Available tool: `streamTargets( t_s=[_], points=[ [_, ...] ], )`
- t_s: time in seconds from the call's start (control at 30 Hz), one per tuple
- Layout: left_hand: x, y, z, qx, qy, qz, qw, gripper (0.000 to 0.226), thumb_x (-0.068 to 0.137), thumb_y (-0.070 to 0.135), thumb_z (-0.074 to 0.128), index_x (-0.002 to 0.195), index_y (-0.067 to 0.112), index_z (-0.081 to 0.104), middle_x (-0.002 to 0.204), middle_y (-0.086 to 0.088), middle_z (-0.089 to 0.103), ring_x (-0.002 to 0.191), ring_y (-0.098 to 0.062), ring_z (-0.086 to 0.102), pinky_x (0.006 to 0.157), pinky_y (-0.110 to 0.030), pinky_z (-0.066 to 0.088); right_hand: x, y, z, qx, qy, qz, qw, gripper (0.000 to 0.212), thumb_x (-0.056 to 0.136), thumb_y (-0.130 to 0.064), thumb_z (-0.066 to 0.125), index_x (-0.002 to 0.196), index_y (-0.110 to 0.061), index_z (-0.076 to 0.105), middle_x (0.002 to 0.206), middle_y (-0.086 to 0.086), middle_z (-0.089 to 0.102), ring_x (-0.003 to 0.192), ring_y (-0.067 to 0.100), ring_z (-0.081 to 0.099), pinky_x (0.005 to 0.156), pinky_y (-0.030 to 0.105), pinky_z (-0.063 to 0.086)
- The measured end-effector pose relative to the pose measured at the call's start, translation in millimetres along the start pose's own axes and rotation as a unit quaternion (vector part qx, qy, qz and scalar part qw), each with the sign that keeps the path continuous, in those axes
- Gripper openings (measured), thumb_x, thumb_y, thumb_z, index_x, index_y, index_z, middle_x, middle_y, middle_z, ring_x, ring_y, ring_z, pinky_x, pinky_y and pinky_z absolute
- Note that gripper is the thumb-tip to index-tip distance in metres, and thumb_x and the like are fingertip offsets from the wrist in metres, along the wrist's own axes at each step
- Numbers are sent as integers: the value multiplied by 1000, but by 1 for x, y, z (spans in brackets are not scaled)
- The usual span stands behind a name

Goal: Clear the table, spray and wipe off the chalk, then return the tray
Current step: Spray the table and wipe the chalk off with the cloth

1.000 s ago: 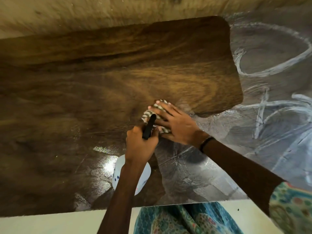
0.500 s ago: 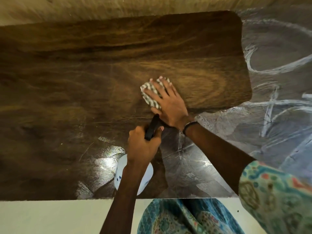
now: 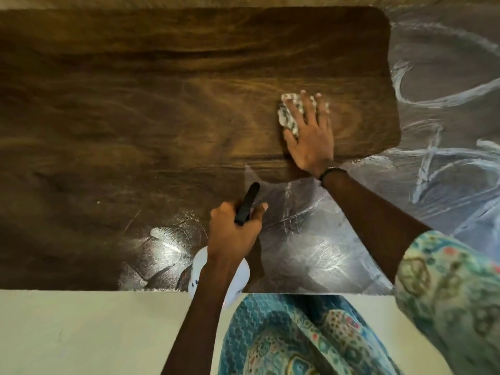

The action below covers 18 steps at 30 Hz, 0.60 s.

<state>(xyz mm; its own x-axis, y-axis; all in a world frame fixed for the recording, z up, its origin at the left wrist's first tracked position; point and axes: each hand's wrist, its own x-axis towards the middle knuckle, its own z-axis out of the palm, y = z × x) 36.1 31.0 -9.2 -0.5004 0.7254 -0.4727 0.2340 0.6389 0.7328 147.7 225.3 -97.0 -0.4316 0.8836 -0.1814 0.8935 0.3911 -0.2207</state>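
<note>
Cloth, striped and bunched, lies flat on the dark wood-grain surface, pinned under the right hand. That hand is spread, palm down, its fingers fanned across the cloth so that only the cloth's left side and a bit past the fingertips show. A dark band circles the right wrist. Nearer the person than the cloth, and a little to its left, the left hand is curled tight around the neck of a white spray bottle, whose black nozzle points up toward the cloth but stays apart from it. The bottle's body hangs over the surface's near edge. White chalk smears sit just left of the bottle, and more chalk loops mark the grey area right of the cloth.
</note>
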Motion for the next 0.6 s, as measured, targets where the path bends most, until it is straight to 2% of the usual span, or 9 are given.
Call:
streamTargets(
  t_s=[0.07,0.13,0.2,0.27,0.33,0.43,0.5,0.6],
  points=[
    [-11,-5,4,7,-4,-2,1000,32,78,33,74,70,4,66,65,-15,65,61,-27,62,54,-23,45,-3,-23,8,-13,-25,-76,997,61,95,-48,26,152,-30,16,162,5,10,148,35,3,120,50,12],
    [-21,-12,9,7,-10,-9,1000,32,77,34,75,69,5,65,63,-12,64,61,-27,61,55,-24,43,-18,-32,14,-34,-32,-191,980,61,93,-48,24,152,-30,20,160,6,16,148,35,8,119,49,16],
    [-30,-18,15,-7,-17,-21,1000,32,77,34,75,71,5,65,65,-12,63,62,-28,61,59,-27,46,-34,-18,16,-72,-43,-298,951,61,94,-47,28,152,-29,20,160,5,18,148,33,11,120,47,17],
    [-36,-23,19,-17,-24,-32,999,33,78,34,74,74,2,65,70,-15,65,65,-28,62,62,-28,48,-44,11,10,-92,-49,-354,929,63,94,-47,32,152,-28,18,160,5,16,148,30,9,120,47,17],
    [-41,-26,23,-26,-26,-43,998,35,78,34,74,76,1,66,71,-15,66,66,-27,62,62,-25,47,-48,41,2,-76,-44,-314,945,64,92,-46,33,152,-29,19,161,3,15,148,29,9,120,46,18],
    [-46,-28,31,-30,-26,-54,998,35,75,37,76,70,4,63,67,-9,64,63,-22,61,62,-23,47,-50,59,-4,-18,-20,-193,981,63,90,-40,34,151,-29,22,160,3,17,148,31,8,118,50,21],
    [-49,-29,37,-23,-25,-49,998,32,74,38,76,70,9,63,68,-7,63,63,-21,59,62,-23,43,-52,56,-3,-14,-12,-169,985,63,89,-39,35,150,-28,24,160,4,18,148,32,9,118,52,21],
    [-53,-33,43,-6,-3,-63,998,41,74,46,74,89,7,69,82,-12,65,74,-25,61,66,-22,44,-52,52,-3,-13,-21,-161,987,63,89,-40,36,150,-28,23,160,4,18,148,33,9,117,53,22]
  ],
)
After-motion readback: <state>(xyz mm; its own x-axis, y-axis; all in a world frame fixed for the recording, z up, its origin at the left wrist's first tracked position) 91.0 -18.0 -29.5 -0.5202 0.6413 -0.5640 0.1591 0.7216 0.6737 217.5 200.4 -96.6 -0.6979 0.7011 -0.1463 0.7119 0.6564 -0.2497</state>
